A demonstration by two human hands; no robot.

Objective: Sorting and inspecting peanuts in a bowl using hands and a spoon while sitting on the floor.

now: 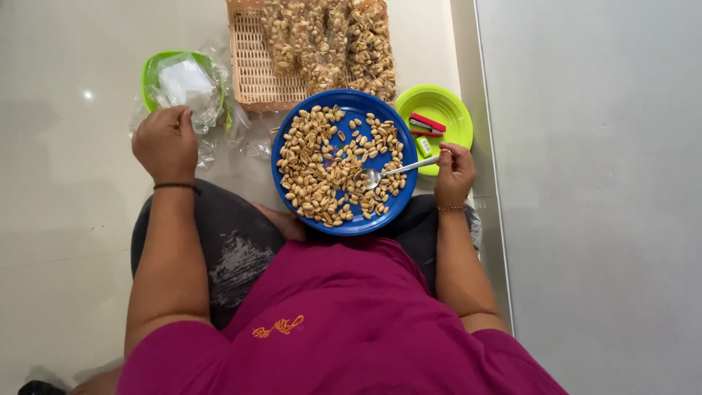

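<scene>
blue plate (287, 192): holding peanuts (322, 164), centre frame.
right hand (455, 172): fingers gripping spoon (398, 170), scooping.
left hand (165, 141): fingers pinching clear bags (186, 88), upper left.
next: judging, opening one bag calls for care.

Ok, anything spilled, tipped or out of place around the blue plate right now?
Nothing stands out. The peanuts all lie inside the blue plate, none on the floor. The right hand holds the spoon with its bowl in the nuts. The left hand rests on the clear plastic bags at the green container.
</scene>
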